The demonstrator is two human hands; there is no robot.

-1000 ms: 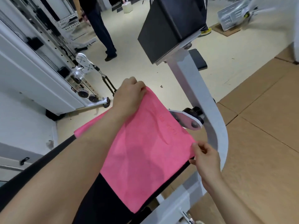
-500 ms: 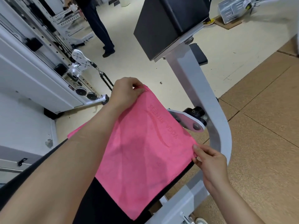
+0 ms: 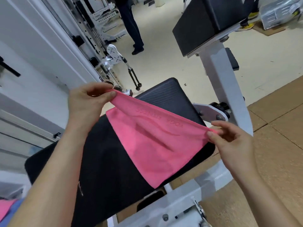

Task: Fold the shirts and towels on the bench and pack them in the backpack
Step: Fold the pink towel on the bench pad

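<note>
Two hands hold a pink towel above the black bench pad. Left hand pinches the far corner; right hand pinches the near-right corner. Raised edge stretches taut between them, while the lower part of the towel lies on the pad.

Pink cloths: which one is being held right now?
The pink towel over the bench, its upper corners pinched by the left hand and right hand. The other pink cloth lies untouched at lower left.
</note>
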